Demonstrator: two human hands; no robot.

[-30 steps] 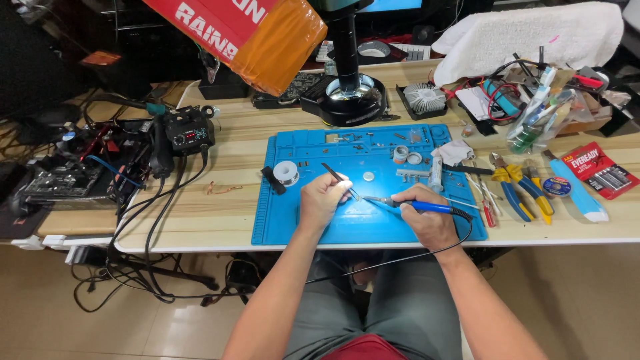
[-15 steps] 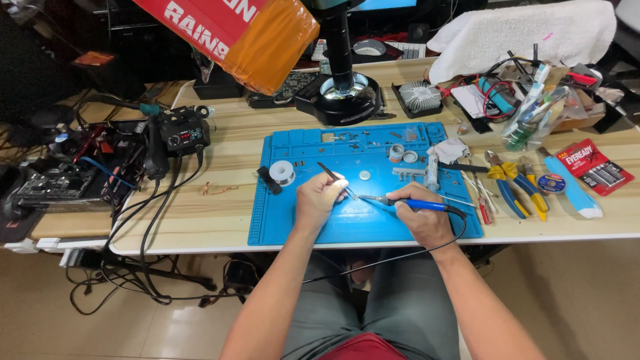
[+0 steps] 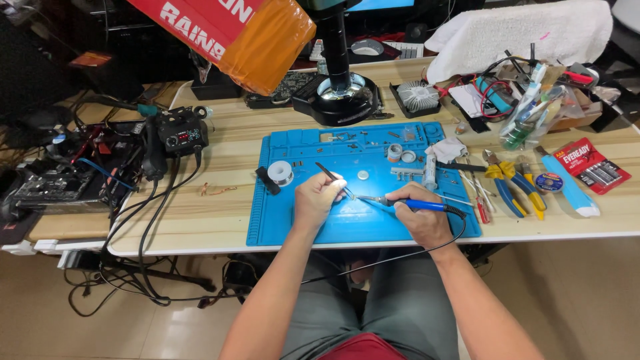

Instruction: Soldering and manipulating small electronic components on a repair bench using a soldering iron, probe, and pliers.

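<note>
My left hand [image 3: 319, 199] grips thin dark tweezers [image 3: 328, 173], their tips pointing down at a tiny part on the blue work mat [image 3: 287, 220]. My right hand [image 3: 421, 217] holds a blue-handled soldering iron [image 3: 407, 204] level, its metal tip meeting the tweezers' tips near the mat's middle. A black cord runs from the iron's handle off the table's front edge. Both hands rest on the mat, close together.
On the mat lie a solder spool [image 3: 280, 171], a coin cell [image 3: 363, 175], a syringe [image 3: 431, 171] and small parts. Pliers and cutters [image 3: 507, 183], a battery pack [image 3: 593, 165] and a blue tube [image 3: 567, 180] lie right. A soldering station [image 3: 180, 133] and a microscope base [image 3: 340, 97] stand behind.
The hands hold nearly the same pose; the view has shifted slightly, and the tweezers and iron tip stay together at the same spot on the mat.
</note>
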